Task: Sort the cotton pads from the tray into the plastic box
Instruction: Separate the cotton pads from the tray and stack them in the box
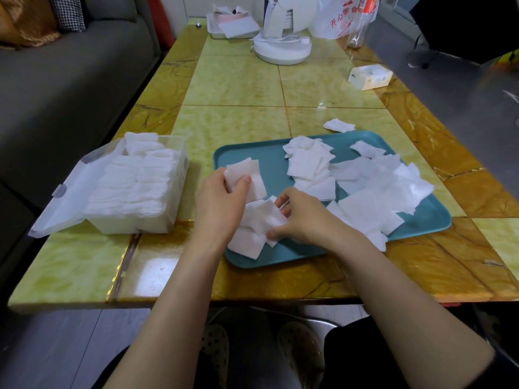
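Over tray (266, 158) near-left corner, left hand (222, 200) grip curls round a few cotton pads (247, 172), fingertips hidden behind them. Right hand (304, 219) grip pinches pad pile (259, 220), partly covering it. Plastic box (126, 227) sits left on worktop (238, 85), lid open, pad count unreadable.

Location: home living room. Indicators: grey sofa (70, 80) with cushions (28, 21) beside a glossy green-and-amber tabletop (238, 88); white desk fan (282, 32), tissue box (370, 76) and printed shopping bag (342, 18) at the far end
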A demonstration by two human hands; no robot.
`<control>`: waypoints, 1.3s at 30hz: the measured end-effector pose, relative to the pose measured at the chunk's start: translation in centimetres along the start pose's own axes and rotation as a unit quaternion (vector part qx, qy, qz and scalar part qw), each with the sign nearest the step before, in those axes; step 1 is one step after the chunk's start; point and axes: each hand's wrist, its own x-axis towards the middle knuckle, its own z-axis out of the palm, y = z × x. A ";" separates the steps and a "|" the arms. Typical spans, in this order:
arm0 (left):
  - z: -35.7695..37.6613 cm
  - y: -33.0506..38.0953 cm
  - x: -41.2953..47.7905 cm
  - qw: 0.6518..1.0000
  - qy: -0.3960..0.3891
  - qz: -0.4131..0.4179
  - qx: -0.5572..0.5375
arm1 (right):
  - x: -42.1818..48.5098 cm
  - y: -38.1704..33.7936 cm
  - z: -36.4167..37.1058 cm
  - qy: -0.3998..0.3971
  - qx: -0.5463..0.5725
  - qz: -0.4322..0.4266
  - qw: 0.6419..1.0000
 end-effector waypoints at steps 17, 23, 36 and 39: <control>-0.3 -0.7 0.4 1.000 0.013 -0.003 0.002 | 0.6 -0.3 -1.9 0.269 0.173 -0.102 0.942; 0.2 0.0 -0.1 0.997 -0.034 -0.009 -0.071 | 0.4 -1.7 -1.2 0.142 0.423 -0.079 0.892; 0.7 0.1 -0.4 0.989 -0.094 -0.010 -0.110 | 0.4 -1.9 0.3 0.257 0.242 -0.097 0.931; 1.0 0.3 -0.1 0.989 -0.088 -0.026 -0.116 | 0.4 -1.8 0.4 0.264 0.220 -0.098 0.934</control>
